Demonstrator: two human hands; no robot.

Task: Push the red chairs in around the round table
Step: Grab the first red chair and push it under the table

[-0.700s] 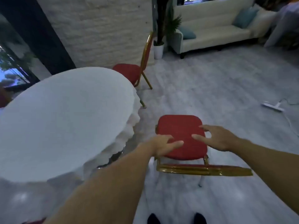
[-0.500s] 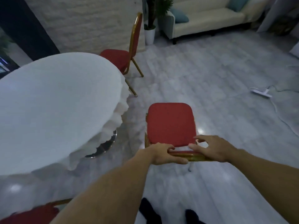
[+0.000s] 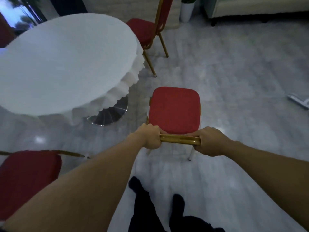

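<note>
A red chair [image 3: 174, 110] with a gold frame stands on the floor right of the round table [image 3: 63, 62], which wears a white scalloped cloth. The chair's seat is apart from the cloth's edge. My left hand [image 3: 150, 138] and my right hand [image 3: 210, 141] are both shut on the gold top rail of its backrest, one at each end. A second red chair [image 3: 145, 30] stands at the table's far right side with its seat partly under the cloth. A third red chair [image 3: 28, 178] sits at the lower left, near the table.
The table's shiny metal base [image 3: 110, 113] shows under the cloth. A white planter [image 3: 187, 10] and a cream sofa [image 3: 260, 7] stand at the back. A white power strip [image 3: 299, 102] lies on the grey floor at the right. My dark shoes [image 3: 177, 203] are below.
My hands came off the seat cushion and closed around the top rail of the chair's backrest. The view has tilted down and shifted, bringing the third chair into sight.
</note>
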